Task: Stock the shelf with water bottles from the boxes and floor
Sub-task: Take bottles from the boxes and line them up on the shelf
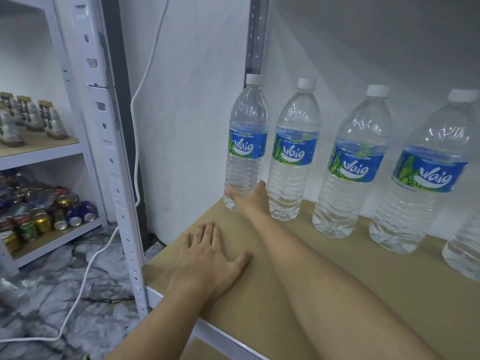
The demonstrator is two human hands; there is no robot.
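Note:
Several clear water bottles with blue Waig labels and white caps stand in a row along the back of the brown shelf board (337, 268). My right hand (248, 197) reaches to the far left of the row and grips the base of the leftmost bottle (246, 141), which stands upright by the wall. The neighbouring bottle (294, 152) stands just right of it, close to my wrist. My left hand (207, 258) lies flat, fingers straight, on the shelf board near its left front corner. A further bottle (465, 253) is cut off at the right edge.
A white slotted metal upright (118, 178) frames the shelf's left side. A white cable (137, 162) hangs along the wall to the marble-patterned floor (52, 294). Another rack at left holds small jars (26, 120) above and drink cans (44, 209) below.

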